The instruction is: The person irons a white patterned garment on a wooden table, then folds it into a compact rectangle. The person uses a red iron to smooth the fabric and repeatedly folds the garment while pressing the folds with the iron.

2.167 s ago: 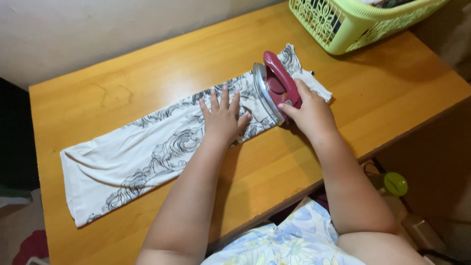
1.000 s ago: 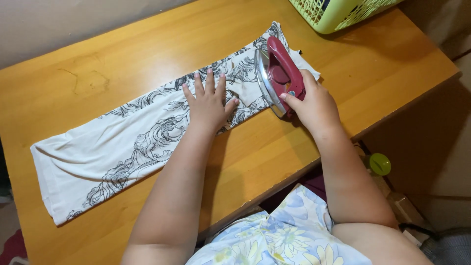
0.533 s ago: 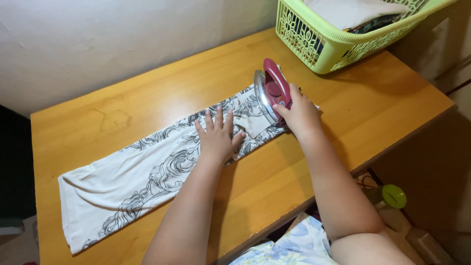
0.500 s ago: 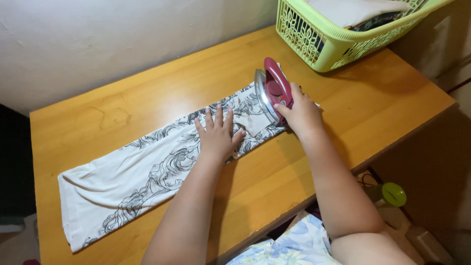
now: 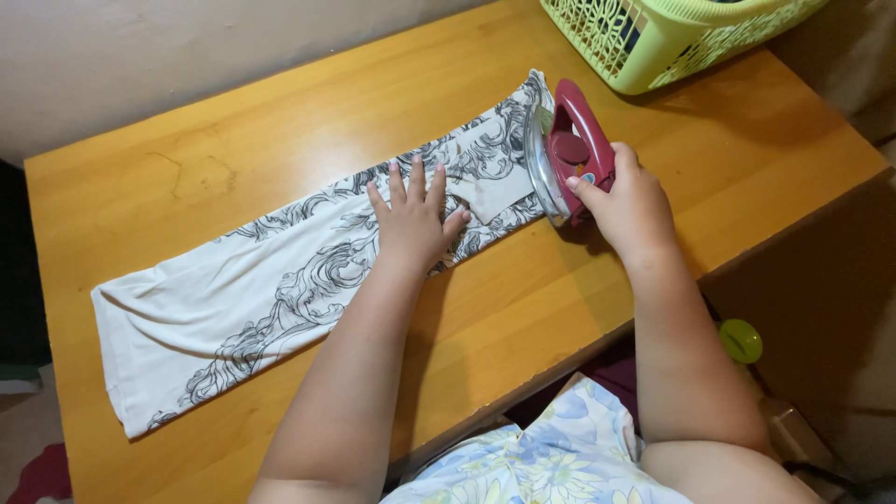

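Right now our right hand (image 5: 627, 198) is closed around the dark red clothes iron (image 5: 571, 149), tilted at the right end of the long folded white cloth with black swirl print (image 5: 308, 271). Our left hand (image 5: 416, 219) lies open, flat mid-cloth; its long axis runs leftward across the wooden counter (image 5: 280, 121).

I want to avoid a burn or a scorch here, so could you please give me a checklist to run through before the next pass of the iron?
1. Right hand wrapped around the handle of the red iron: ok.
2. Left hand flat on the folded printed cloth, apart from the soleplate: ok.
3. Cloth lying flat ahead of the iron: not ok, a small fold sits near the left fingertips.
4. Green basket apart from the iron: ok.
5. Iron's cord: cannot tell, not visible.
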